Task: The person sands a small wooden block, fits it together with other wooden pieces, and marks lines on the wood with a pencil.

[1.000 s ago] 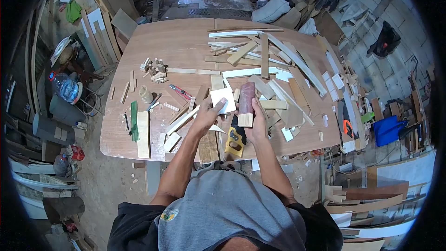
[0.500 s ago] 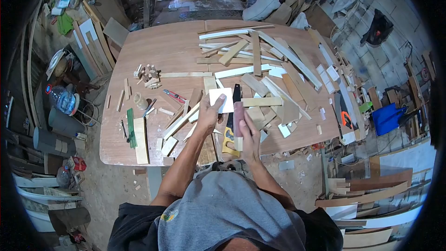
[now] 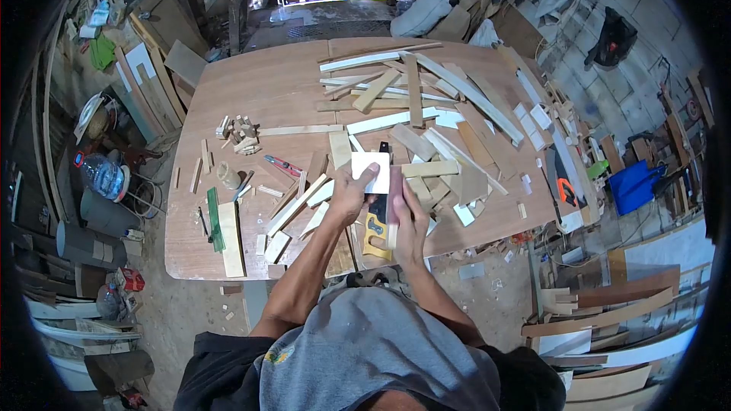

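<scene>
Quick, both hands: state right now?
Left hand: closed on the white square piece, thumb on its face.
Right hand: closed on the block with a reddish wrap, held at the white piece's edge.

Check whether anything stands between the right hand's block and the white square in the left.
Nothing visible. The block in the right hand sits close beside the white square in the left hand; contact unclear. The saw lies below, not between.
</scene>
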A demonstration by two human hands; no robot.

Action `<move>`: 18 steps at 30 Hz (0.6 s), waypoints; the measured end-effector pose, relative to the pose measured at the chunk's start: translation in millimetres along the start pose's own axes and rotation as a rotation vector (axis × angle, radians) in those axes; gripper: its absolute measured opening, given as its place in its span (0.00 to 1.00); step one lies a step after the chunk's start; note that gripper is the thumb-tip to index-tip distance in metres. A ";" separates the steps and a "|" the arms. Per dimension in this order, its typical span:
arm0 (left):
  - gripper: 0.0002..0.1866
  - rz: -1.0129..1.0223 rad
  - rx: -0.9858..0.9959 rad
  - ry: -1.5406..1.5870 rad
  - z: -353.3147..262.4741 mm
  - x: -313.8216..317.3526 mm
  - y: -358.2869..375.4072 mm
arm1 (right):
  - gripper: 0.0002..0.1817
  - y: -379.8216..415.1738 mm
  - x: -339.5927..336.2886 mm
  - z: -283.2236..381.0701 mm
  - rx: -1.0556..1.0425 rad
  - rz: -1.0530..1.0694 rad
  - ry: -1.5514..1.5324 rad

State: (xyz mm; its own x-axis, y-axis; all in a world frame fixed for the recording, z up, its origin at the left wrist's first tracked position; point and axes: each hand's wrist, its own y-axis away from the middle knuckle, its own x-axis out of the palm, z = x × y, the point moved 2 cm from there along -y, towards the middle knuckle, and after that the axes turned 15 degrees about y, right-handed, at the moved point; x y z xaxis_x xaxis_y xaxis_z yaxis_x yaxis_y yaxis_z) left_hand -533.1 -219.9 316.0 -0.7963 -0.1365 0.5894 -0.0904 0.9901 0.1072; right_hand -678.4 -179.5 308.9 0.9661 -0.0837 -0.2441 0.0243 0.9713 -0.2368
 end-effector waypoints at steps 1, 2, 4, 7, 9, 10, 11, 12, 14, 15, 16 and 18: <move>0.13 -0.030 -0.012 -0.013 -1.8 10.5 6.5 | 0.29 -14.4 -1.8 20.3 0.057 -0.017 -0.073; 0.13 -0.027 -0.023 -0.015 0.4 10.2 8.9 | 0.29 -34.0 -0.5 20.7 0.065 -0.024 -0.071; 0.12 0.045 -0.074 0.010 3.5 10.9 11.2 | 0.30 -68.1 -0.9 12.5 0.085 -0.001 -0.174; 0.12 0.048 -0.060 0.028 3.1 12.7 8.9 | 0.31 -63.9 -5.8 8.9 0.115 -0.036 -0.232; 0.12 0.019 -0.005 0.028 -1.3 6.0 -0.7 | 0.30 -31.9 -5.7 1.9 0.153 -0.028 -0.338; 0.12 0.014 0.003 0.038 -2.9 2.6 -4.2 | 0.29 -15.1 -6.1 6.7 0.097 0.008 -0.202; 0.11 0.062 -0.006 0.044 -2.7 0.5 -7.0 | 0.29 -14.1 -2.8 7.4 0.044 0.007 -0.121; 0.11 0.111 -0.029 0.042 -0.3 -1.0 -4.8 | 0.29 -8.9 -1.0 7.1 0.004 -0.003 -0.044; 0.11 0.061 -0.078 0.018 1.2 8.2 4.6 | 0.29 -47.7 0.5 16.7 0.150 -0.013 -0.197; 0.11 0.053 -0.090 0.018 3.0 8.0 7.9 | 0.30 -67.3 -1.3 17.7 0.107 0.016 -0.140; 0.10 0.052 -0.094 0.015 1.9 9.1 6.9 | 0.30 -82.6 2.6 14.6 0.097 -0.004 -0.119; 0.10 0.123 -0.076 -0.002 1.9 7.7 3.9 | 0.30 -87.6 1.6 12.9 0.160 -0.018 -0.271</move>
State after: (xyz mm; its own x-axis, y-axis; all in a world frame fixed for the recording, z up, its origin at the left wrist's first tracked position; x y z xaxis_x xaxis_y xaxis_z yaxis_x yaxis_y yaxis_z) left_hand -540.8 -217.1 319.4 -0.7998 -0.0142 0.6001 0.0537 0.9940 0.0950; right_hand -675.7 -261.8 341.4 0.9979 -0.0596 0.0237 0.0614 0.9947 -0.0825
